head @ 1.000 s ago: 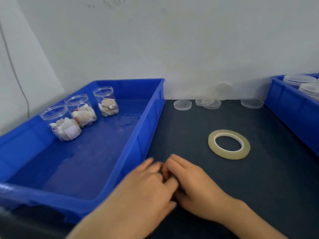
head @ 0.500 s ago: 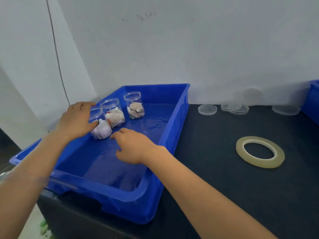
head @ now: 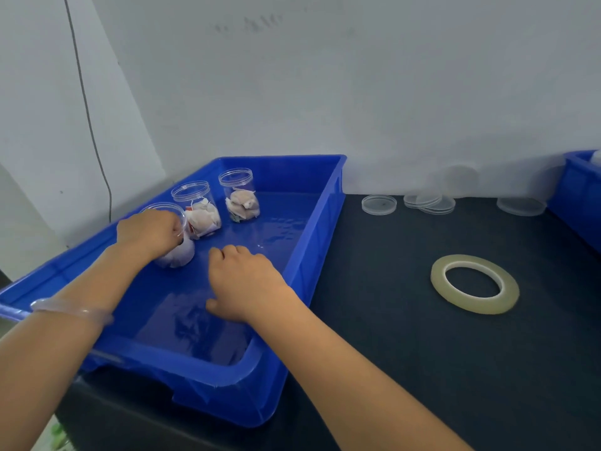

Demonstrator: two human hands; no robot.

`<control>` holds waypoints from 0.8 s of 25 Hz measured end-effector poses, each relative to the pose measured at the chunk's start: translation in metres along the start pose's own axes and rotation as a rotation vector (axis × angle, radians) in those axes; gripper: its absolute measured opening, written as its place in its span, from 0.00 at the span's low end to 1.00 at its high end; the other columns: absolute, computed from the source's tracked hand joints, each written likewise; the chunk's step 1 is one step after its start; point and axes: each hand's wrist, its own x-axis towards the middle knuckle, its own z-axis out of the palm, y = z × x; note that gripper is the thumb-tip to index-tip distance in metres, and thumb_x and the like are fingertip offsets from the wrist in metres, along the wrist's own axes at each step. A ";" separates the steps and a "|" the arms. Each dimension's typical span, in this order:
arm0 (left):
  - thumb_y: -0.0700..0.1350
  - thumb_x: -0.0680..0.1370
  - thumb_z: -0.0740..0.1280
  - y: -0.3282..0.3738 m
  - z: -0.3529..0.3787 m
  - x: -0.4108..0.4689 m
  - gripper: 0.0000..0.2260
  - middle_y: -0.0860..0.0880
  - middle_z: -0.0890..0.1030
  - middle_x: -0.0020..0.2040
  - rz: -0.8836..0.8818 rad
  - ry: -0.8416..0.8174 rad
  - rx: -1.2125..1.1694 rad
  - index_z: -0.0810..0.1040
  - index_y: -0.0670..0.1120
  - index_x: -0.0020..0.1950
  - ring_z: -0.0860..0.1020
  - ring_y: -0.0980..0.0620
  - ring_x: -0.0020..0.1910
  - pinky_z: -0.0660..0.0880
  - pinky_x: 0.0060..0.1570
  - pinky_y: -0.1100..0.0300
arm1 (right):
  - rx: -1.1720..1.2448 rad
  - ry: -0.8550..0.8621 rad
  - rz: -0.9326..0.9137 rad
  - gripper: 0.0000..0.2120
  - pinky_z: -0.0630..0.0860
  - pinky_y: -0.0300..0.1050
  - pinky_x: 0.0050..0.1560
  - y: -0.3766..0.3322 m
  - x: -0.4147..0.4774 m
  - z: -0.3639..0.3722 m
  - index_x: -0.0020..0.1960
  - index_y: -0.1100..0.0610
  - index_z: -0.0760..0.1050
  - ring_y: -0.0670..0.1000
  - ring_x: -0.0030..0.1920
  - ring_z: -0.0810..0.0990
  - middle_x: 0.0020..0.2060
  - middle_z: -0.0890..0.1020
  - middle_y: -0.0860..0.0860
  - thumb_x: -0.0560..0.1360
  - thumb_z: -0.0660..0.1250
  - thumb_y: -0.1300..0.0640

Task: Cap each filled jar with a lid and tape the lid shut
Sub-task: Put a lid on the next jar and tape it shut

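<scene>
**Item: jar 1 of 3, being taken up for capping**

Step in hand: the left hand is gripping the nearest jar, fingers curling round its rim and upper wall. The jar is standing in the far left part of the blue tray, open at the top, with pale paper packets inside. The right hand is hovering low over the tray floor just beside it, fingers loosely bent and holding nothing.

Other stock in the tray: 2 more filled jars, the middle jar and the far jar, both standing upright and showing no lids. No jar looks capped, so the task is judged to be only starting.

Supplies: clear lids are lying along the far edge of the dark table: a single lid, a small stack of lids and another lid. The tape roll is lying flat, well apart from the tray.

Next move, as judged: lifting the jar over the tray wall onto the table, then fetching 1 lid.

Obstructions: the middle jar is standing close against the gripped one, and the tray wall is rising between jars and lids. A second blue bin is sitting at the right edge.
</scene>
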 end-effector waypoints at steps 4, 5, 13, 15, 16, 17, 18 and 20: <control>0.50 0.78 0.66 0.005 -0.025 -0.024 0.06 0.49 0.81 0.43 0.126 -0.032 -0.156 0.81 0.51 0.43 0.78 0.48 0.42 0.77 0.42 0.53 | 0.009 0.068 0.093 0.41 0.69 0.53 0.62 0.001 0.004 0.006 0.79 0.63 0.46 0.60 0.68 0.67 0.69 0.66 0.61 0.78 0.66 0.48; 0.51 0.78 0.67 0.007 -0.031 -0.034 0.05 0.50 0.82 0.46 0.167 -0.027 -0.213 0.81 0.52 0.46 0.78 0.48 0.45 0.78 0.46 0.50 | 0.027 0.093 0.123 0.44 0.69 0.54 0.64 0.001 0.004 0.006 0.79 0.63 0.41 0.61 0.70 0.65 0.71 0.63 0.62 0.78 0.66 0.47; 0.50 0.76 0.67 0.060 -0.101 -0.153 0.05 0.56 0.80 0.47 0.356 0.594 -0.567 0.81 0.56 0.51 0.80 0.50 0.47 0.74 0.43 0.53 | 0.605 0.832 0.163 0.46 0.70 0.54 0.68 0.014 -0.021 -0.016 0.79 0.59 0.51 0.54 0.73 0.64 0.74 0.63 0.55 0.72 0.75 0.50; 0.50 0.75 0.67 0.077 -0.113 -0.177 0.06 0.56 0.79 0.47 0.419 0.680 -0.613 0.81 0.56 0.51 0.78 0.52 0.48 0.71 0.42 0.54 | 0.720 1.014 0.115 0.43 0.75 0.46 0.62 0.033 -0.042 -0.016 0.77 0.59 0.56 0.51 0.70 0.69 0.71 0.64 0.45 0.71 0.75 0.49; 0.49 0.75 0.67 0.088 -0.115 -0.188 0.06 0.56 0.79 0.47 0.449 0.706 -0.605 0.81 0.56 0.51 0.78 0.52 0.49 0.70 0.41 0.55 | 0.739 1.026 0.118 0.43 0.74 0.39 0.59 0.045 -0.054 -0.015 0.77 0.57 0.55 0.48 0.69 0.70 0.70 0.62 0.39 0.71 0.73 0.45; 0.48 0.76 0.68 0.102 -0.113 -0.196 0.06 0.56 0.78 0.47 0.483 0.733 -0.595 0.81 0.55 0.51 0.77 0.52 0.49 0.70 0.39 0.55 | 0.743 1.013 0.138 0.43 0.72 0.32 0.55 0.058 -0.066 -0.014 0.77 0.54 0.55 0.45 0.68 0.71 0.70 0.61 0.35 0.70 0.69 0.40; 0.47 0.76 0.68 0.117 -0.109 -0.203 0.05 0.55 0.78 0.47 0.519 0.757 -0.601 0.81 0.54 0.51 0.77 0.51 0.49 0.71 0.38 0.55 | 0.733 0.994 0.171 0.43 0.71 0.29 0.52 0.072 -0.079 -0.010 0.77 0.50 0.55 0.41 0.66 0.72 0.70 0.62 0.34 0.69 0.67 0.37; 0.47 0.76 0.68 0.151 -0.095 -0.211 0.06 0.54 0.78 0.47 0.574 0.735 -0.653 0.81 0.52 0.52 0.76 0.51 0.50 0.73 0.37 0.54 | 0.692 0.961 0.244 0.42 0.69 0.27 0.49 0.099 -0.103 0.002 0.76 0.44 0.54 0.36 0.63 0.72 0.71 0.64 0.35 0.67 0.68 0.37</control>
